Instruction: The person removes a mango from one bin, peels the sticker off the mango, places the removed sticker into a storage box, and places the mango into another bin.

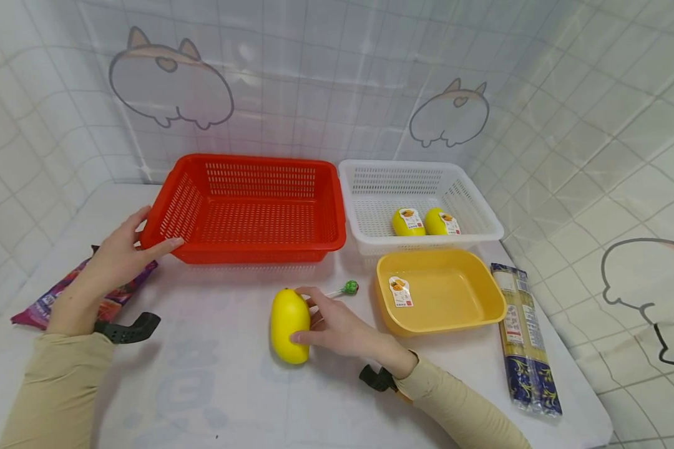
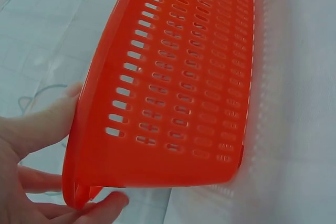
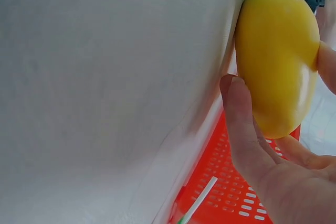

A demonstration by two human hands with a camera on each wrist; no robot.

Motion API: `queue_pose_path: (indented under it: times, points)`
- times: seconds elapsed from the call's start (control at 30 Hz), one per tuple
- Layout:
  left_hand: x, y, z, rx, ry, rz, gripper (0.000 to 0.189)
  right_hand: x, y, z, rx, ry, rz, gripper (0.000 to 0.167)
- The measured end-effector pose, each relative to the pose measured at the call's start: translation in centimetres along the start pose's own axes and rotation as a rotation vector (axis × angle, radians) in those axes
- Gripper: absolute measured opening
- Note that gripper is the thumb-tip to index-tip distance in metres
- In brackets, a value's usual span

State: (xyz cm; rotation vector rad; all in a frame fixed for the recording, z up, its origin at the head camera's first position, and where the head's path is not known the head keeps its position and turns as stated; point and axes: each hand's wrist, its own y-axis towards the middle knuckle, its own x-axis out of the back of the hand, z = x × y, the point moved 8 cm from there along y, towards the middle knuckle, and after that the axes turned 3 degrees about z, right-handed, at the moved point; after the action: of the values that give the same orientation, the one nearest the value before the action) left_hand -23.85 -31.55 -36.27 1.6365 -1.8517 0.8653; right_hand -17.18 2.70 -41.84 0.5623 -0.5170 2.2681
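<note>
My left hand [image 1: 114, 255] grips the front left corner of a red perforated plastic basket [image 1: 261, 248]. In the left wrist view the thumb lies against the rim of the red basket [image 2: 184, 77] and the other fingers curl beneath it. Below the basket, near the middle of the table, my right hand [image 1: 339, 325] holds a smooth yellow mango [image 1: 289, 327] from its right side. Thumb and fingers sit on opposite sides of the mango [image 3: 278, 61] in the right wrist view. Just beyond the right hand lies a lollipop [image 1: 350, 287] with a green wrapper, its stick partly hidden by the hand.
A white basket [image 1: 365, 215] at the back right holds two yellow fruits [image 1: 409, 223] with stickers. In front of it stands a yellow tub [image 1: 444, 290]. Clear-and-blue packs of noodles [image 1: 525, 340] lie at the right edge. A purple snack bag [image 1: 39, 308] lies under the left forearm.
</note>
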Motion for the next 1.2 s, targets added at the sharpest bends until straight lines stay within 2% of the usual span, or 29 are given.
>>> queue_pose_path:
  times: [0.2, 0.3, 0.5, 0.73, 0.97, 1.2]
  points:
    - [-0.1, -0.1, 0.0, 0.003, -0.018, 0.006, 0.102, -0.2, 0.0, 0.7, 0.084, -0.001, 0.005, 0.085]
    - [-0.3, -0.1, 0.0, 0.010, -0.022, 0.025, 0.103, -0.3, 0.0, 0.8, 0.094, -0.016, 0.014, 0.084]
    - [-0.3, -0.1, -0.2, -0.010, 0.006, 0.027, 0.098, -0.5, 0.0, 0.7, 0.074, -0.021, 0.014, 0.081]
    - [-0.2, -0.4, -0.3, 0.016, 0.041, 0.026, 0.100, -0.4, 0.0, 0.8, 0.058, 0.021, -0.010, 0.079]
    - [-0.3, -0.5, -0.6, 0.014, 0.048, 0.031, 0.100, 0.0, -0.1, 0.8, 0.058, 0.064, -0.023, 0.078]
    - [0.1, -0.2, -0.1, 0.028, 0.049, 0.046, 0.105, 0.6, 0.0, 0.5, 0.047, 0.112, -0.042, 0.077]
